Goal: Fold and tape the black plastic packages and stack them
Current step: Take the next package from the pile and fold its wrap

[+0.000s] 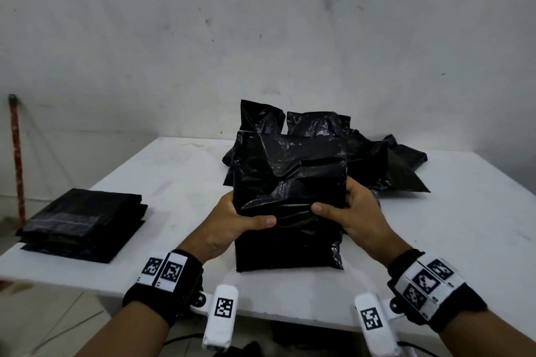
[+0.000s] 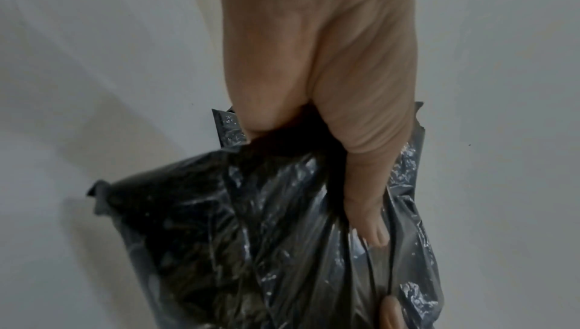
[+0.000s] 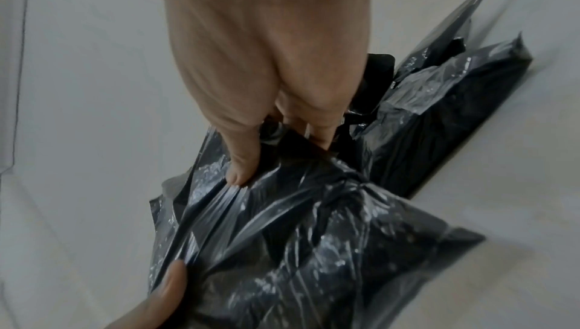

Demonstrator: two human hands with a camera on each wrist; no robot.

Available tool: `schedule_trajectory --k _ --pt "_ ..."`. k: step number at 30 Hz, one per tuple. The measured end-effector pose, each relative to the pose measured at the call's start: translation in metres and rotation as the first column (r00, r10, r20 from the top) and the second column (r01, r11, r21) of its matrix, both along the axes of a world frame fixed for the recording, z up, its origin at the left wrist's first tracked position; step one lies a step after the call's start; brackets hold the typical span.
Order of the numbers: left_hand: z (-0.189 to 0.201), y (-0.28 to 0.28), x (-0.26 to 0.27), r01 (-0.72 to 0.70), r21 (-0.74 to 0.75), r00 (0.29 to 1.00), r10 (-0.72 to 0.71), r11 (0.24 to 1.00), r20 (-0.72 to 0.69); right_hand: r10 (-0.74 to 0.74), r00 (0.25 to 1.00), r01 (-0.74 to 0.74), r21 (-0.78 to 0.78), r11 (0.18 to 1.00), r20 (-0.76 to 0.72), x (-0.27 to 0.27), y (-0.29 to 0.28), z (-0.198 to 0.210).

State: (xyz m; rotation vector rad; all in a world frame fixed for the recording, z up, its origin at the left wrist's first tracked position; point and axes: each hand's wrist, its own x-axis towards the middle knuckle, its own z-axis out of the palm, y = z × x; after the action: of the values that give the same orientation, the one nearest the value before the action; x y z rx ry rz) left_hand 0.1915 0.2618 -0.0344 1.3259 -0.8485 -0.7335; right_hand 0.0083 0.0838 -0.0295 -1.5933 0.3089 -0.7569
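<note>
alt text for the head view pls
Both hands, left and right, grip a black package standing on a white table. A flat taped stack lies to the left, an unfolded pile behind.

The head camera looks forward and down from above the white surface (image 1: 179, 182), taking in both forearms and the wall behind. Each wrist camera sits very near its own hand, looking along the palm toward the fingers. All three views share the crumpled black plastic package (image 1: 290, 182) (image 2: 251, 235) (image 3: 313, 247) gripped between the left hand (image 1: 232, 220) (image 2: 329, 86) and right hand (image 1: 353, 211) (image 3: 267, 61).
</note>
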Motion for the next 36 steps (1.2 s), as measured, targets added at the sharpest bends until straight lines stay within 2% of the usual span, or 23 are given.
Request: schedule_trajectory --k 5,9,12,18,23,27,30,32,33,34,36 --pt "-0.006 0.002 -0.005 0.043 0.066 0.999 -0.044 0.997 0.002 -0.046 0.999 0.046 0.022 0.999 0.0 -0.001 0.002 -0.016" --pt "0.003 0.001 -0.001 -0.001 0.036 0.993 0.006 0.999 -0.117 -0.01 1.0 0.01 0.012 1.0 -0.01 -0.005 -0.003 -0.01" --pt "0.008 0.005 0.006 -0.064 0.031 0.997 0.065 0.997 -0.038 -0.005 1.0 0.006 0.027 1.0 -0.008 -0.008 -0.008 -0.008" --pt "0.008 0.006 0.003 -0.104 0.036 0.988 0.099 0.994 0.118 0.055 0.998 -0.052 0.072 0.996 -0.032 -0.011 -0.013 -0.009" --pt "0.009 0.005 0.003 -0.086 0.019 0.988 0.083 0.996 0.129 0.05 0.998 -0.046 0.092 0.995 -0.042 -0.013 -0.016 -0.008" --pt "0.007 0.007 0.001 -0.093 0.016 0.987 0.09 0.996 0.134 0.153 0.985 -0.144 0.101 0.984 -0.083 -0.017 -0.016 0.001" --pt "0.006 0.008 0.0 -0.11 0.0 0.983 0.109 0.994 0.149 0.219 0.969 -0.198 0.173 0.965 -0.115 -0.019 -0.017 0.008" --pt "0.007 0.009 -0.001 -0.108 -0.009 0.983 0.108 0.994 0.151 0.162 0.978 -0.132 0.207 0.969 -0.132 -0.019 -0.019 0.021" --pt "0.008 0.009 -0.002 -0.102 -0.011 0.983 0.102 0.995 0.153 0.068 0.986 -0.045 0.147 0.988 -0.154 -0.018 -0.022 0.032" --pt "0.009 0.01 -0.003 -0.093 -0.015 0.983 0.094 0.996 0.154 -0.052 0.983 0.057 0.02 0.998 -0.179 -0.015 -0.025 0.046" --pt "0.009 0.01 -0.004 -0.072 -0.022 0.986 0.075 0.997 0.146 -0.2 0.966 0.145 -0.293 0.945 -0.164 -0.006 -0.029 0.083"
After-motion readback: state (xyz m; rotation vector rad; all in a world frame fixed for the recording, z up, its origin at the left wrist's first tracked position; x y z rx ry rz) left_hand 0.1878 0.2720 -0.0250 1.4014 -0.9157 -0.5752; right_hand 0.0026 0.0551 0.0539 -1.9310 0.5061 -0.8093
